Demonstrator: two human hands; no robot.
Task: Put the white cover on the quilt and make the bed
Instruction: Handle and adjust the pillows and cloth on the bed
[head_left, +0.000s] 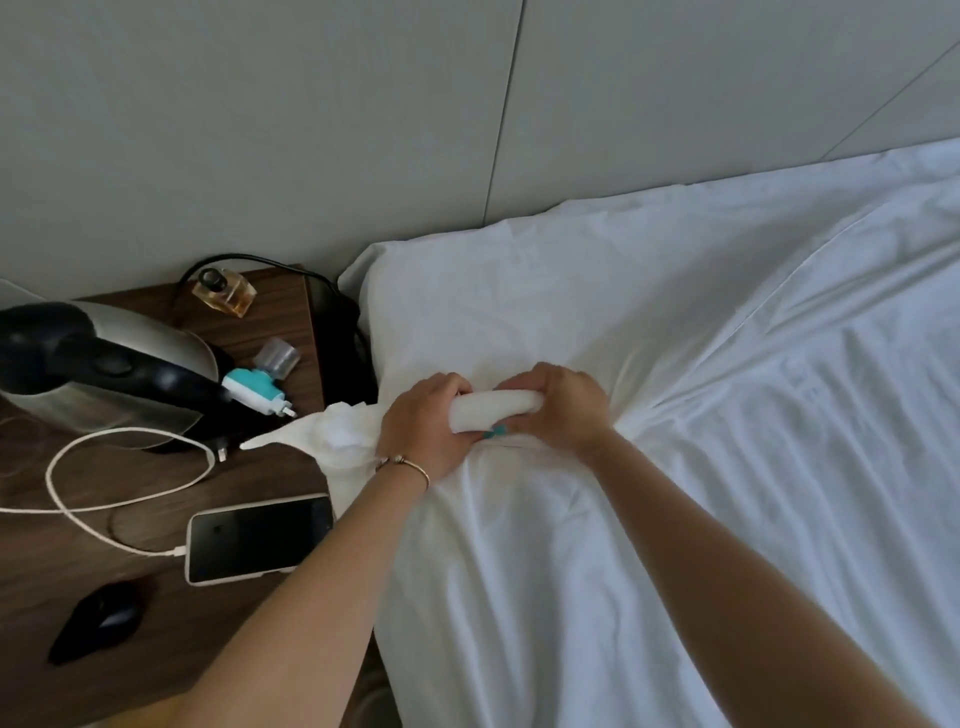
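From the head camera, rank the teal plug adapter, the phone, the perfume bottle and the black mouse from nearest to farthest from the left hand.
Measured from the left hand, which grips the white cover:
1. Teal plug adapter, just left of it on the nightstand.
2. Phone, below-left, near the forearm; close to the adapter's distance, hard to call.
3. Perfume bottle, up-left by the wall.
4. Black mouse, far lower left.

Both bare forearms are stretched forward over the bed's near-left corner. The left hand (423, 423) and right hand (558, 402) are set close together — fingers curled, a white roll of cover (493, 410) gripped between them.
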